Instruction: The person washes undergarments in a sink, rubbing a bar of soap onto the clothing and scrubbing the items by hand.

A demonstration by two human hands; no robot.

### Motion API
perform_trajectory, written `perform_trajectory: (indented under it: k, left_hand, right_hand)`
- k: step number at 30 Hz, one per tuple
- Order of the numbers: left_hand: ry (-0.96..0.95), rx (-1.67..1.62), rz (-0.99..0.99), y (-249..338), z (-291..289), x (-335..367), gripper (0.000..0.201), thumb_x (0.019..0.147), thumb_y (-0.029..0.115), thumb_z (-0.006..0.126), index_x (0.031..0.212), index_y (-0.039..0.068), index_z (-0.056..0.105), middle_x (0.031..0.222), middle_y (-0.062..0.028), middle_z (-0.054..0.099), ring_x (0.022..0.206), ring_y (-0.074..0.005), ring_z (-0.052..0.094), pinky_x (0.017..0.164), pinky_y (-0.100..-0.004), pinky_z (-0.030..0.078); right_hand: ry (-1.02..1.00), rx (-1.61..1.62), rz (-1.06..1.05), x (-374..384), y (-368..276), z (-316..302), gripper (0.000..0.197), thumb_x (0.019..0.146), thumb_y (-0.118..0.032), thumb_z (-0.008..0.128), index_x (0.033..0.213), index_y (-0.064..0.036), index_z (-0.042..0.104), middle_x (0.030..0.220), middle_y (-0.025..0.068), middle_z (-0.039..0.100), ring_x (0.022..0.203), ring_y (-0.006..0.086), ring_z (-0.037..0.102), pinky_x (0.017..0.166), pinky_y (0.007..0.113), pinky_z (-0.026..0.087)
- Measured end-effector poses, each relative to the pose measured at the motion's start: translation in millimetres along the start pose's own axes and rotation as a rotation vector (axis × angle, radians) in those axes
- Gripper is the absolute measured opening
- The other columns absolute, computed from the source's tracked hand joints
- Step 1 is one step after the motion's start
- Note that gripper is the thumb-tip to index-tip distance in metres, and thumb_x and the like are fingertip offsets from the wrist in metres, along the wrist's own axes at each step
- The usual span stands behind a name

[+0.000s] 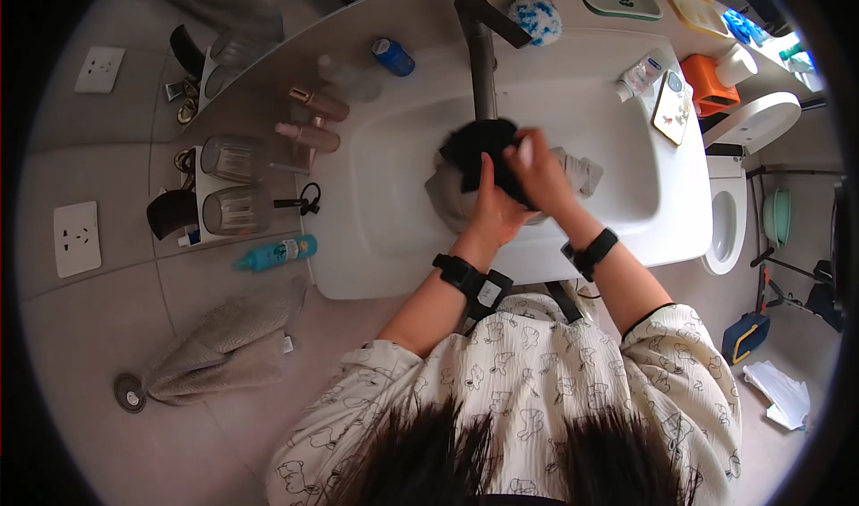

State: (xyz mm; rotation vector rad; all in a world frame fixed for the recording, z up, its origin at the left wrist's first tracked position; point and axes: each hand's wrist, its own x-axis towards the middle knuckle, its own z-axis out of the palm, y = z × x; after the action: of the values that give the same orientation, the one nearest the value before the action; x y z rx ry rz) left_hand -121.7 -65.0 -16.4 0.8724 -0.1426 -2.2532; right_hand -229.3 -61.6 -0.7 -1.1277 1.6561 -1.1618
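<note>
- I see both hands over the white sink, working on a black cloth just under the dark faucet.
- My left hand is clenched on the black cloth from below; my right hand grasps it from above.
- A grey garment lies in the basin, touching the black one.
- Risk, I think: water can splash over the rim onto the counter, where a teal tube and pink bottles lie near the edge.
- A wet cloth may also slip from my hands.
</note>
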Motion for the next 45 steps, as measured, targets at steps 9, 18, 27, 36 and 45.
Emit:
perform_trajectory:
  k: [9,18,27,36,45]
  left_hand:
    - [-0.062,-0.124,-0.008,-38.1,-12.1,-1.3,0.043,0.089,0.043,0.039,0.122,0.015,0.045,0.123,-0.0022,0.049,0.113,-0.0185,0.045,0.097,-0.0347,0.035]
    - [-0.105,-0.123,0.012,-12.3,-5.4,-10.9,0.052,0.090,0.045,0.034,0.130,0.011,0.034,0.132,-0.0058,0.039,0.122,-0.0204,0.036,0.101,-0.0352,0.029]
    - [-0.186,0.011,0.094,3.5,-26.6,-10.1,0.049,0.090,0.041,0.036,0.127,0.008,0.036,0.129,-0.0055,0.041,0.118,-0.0170,0.039,0.100,-0.0323,0.030]
    - [-0.290,1.152,-0.113,45.9,32.5,-27.7,0.034,0.079,0.016,0.052,0.108,-0.002,0.054,0.101,-0.0119,0.059,0.098,-0.0188,0.053,0.087,-0.0303,0.040]
    - [0.147,0.030,-0.226,41.7,8.6,-30.7,0.058,0.077,0.049,0.057,0.114,0.004,0.047,0.115,-0.0151,0.050,0.098,-0.0301,0.054,0.087,-0.0383,0.042]
  right_hand:
    - [0.234,-0.345,0.135,26.0,11.8,-2.5,0.032,0.077,-0.029,0.053,0.082,0.0027,0.049,0.076,0.0235,0.054,0.075,0.0422,0.052,0.068,0.045,0.043]
    - [-0.023,-0.359,-0.092,7.8,-16.8,24.3,0.031,0.075,-0.020,0.055,0.093,0.0020,0.043,0.084,0.0241,0.056,0.082,0.0431,0.053,0.071,0.049,0.042]
    - [-0.028,-0.314,-0.442,-19.1,-2.1,46.5,0.040,0.074,-0.024,0.057,0.106,-0.0037,0.045,0.103,0.0230,0.054,0.106,0.0342,0.047,0.086,0.048,0.035]
    - [-0.481,0.724,0.596,49.7,43.2,-36.6,0.044,0.087,-0.040,0.047,0.117,-0.0083,0.043,0.116,0.0070,0.048,0.100,0.0167,0.049,0.088,0.030,0.041]
    - [-0.231,0.408,0.345,30.0,-24.9,-16.6,0.032,0.078,-0.020,0.053,0.106,-0.0069,0.044,0.086,0.0146,0.055,0.081,0.0260,0.057,0.071,0.035,0.046]
